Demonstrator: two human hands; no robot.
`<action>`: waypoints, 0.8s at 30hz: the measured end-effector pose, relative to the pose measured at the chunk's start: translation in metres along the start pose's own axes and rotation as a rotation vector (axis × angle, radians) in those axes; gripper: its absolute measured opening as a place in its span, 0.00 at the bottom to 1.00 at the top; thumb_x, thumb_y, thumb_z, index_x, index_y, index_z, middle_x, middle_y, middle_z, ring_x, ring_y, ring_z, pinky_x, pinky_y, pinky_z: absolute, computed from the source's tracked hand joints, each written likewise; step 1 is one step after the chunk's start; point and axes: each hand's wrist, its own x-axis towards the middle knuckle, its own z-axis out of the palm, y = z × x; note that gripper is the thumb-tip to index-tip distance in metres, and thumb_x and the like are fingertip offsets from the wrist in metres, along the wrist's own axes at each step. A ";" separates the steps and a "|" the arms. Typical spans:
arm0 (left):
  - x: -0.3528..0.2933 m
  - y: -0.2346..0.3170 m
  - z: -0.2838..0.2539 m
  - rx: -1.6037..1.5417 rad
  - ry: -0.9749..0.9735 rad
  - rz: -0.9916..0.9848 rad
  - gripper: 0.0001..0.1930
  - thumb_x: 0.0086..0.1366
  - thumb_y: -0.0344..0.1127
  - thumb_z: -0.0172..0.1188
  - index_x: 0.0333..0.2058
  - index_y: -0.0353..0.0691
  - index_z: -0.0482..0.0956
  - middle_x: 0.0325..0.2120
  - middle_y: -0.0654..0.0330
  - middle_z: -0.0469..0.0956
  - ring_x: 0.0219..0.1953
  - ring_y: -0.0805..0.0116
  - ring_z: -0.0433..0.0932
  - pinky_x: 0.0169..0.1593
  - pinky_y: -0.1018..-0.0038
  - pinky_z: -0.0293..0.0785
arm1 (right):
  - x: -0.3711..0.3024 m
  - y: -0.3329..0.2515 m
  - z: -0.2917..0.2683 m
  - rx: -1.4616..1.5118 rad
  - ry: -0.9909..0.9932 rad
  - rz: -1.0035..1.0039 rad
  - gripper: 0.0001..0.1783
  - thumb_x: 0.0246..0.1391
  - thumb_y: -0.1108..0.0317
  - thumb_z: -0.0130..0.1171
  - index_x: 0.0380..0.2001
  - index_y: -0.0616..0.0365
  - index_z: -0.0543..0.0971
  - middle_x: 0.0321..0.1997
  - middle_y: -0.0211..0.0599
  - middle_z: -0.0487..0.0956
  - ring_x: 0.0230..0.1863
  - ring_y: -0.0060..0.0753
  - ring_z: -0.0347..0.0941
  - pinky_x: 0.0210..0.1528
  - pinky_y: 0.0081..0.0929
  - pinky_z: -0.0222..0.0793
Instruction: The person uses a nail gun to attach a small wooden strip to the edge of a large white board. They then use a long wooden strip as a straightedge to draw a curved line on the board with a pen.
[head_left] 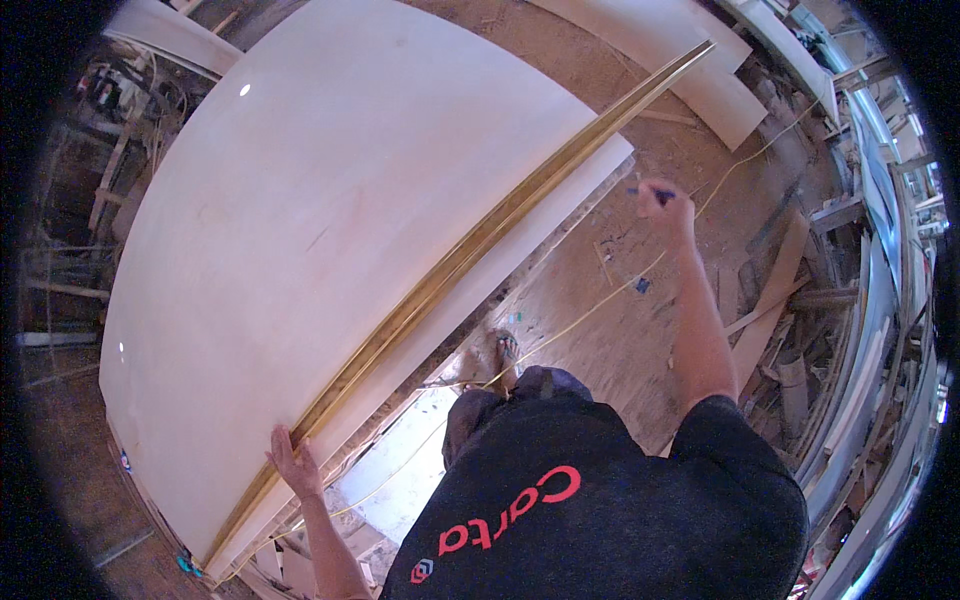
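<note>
A long gold-coloured metal strip (455, 260) with lengthwise ridges lies across a large pale white sheet (330, 200). It runs close to the sheet's near edge, and its far end sticks out past the sheet's corner. My left hand (296, 468) rests on the strip toward its near left end, fingers stretched out and flat. Off the sheet's right corner, my right hand (664, 208) is raised and closed round a slim dark blue pen (633, 190). The pen's tip points toward the sheet without touching it.
A thin yellow cord (600, 305) trails over the dusty floor and past my feet. Boards and offcuts (775, 300) lie to the right, beside stacked long sheets (870, 390). More pale panels (700, 85) lie at the far right. Cluttered timber (115, 190) stands left of the sheet.
</note>
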 end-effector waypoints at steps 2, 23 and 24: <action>0.006 -0.001 0.005 0.039 0.013 -0.049 0.26 0.67 0.49 0.59 0.58 0.42 0.74 0.65 0.51 0.65 0.68 0.50 0.62 0.70 0.47 0.47 | -0.042 0.009 -0.010 0.116 -0.097 0.025 0.11 0.61 0.64 0.61 0.37 0.63 0.83 0.23 0.25 0.78 0.26 0.16 0.73 0.29 0.19 0.72; 0.051 0.093 0.038 0.212 0.758 -0.429 0.41 0.65 0.61 0.57 0.70 0.50 0.55 0.73 0.49 0.44 0.75 0.51 0.43 0.66 0.30 0.41 | -0.074 0.054 -0.083 0.386 -0.196 0.081 0.10 0.61 0.66 0.60 0.29 0.62 0.78 0.29 0.31 0.81 0.26 0.18 0.75 0.31 0.20 0.73; 0.018 0.128 0.051 0.140 0.737 -0.493 0.40 0.65 0.60 0.57 0.70 0.50 0.56 0.73 0.49 0.44 0.75 0.51 0.43 0.67 0.30 0.41 | -0.059 0.062 -0.084 0.408 -0.198 0.087 0.10 0.60 0.66 0.60 0.29 0.62 0.79 0.29 0.31 0.81 0.27 0.19 0.75 0.32 0.21 0.73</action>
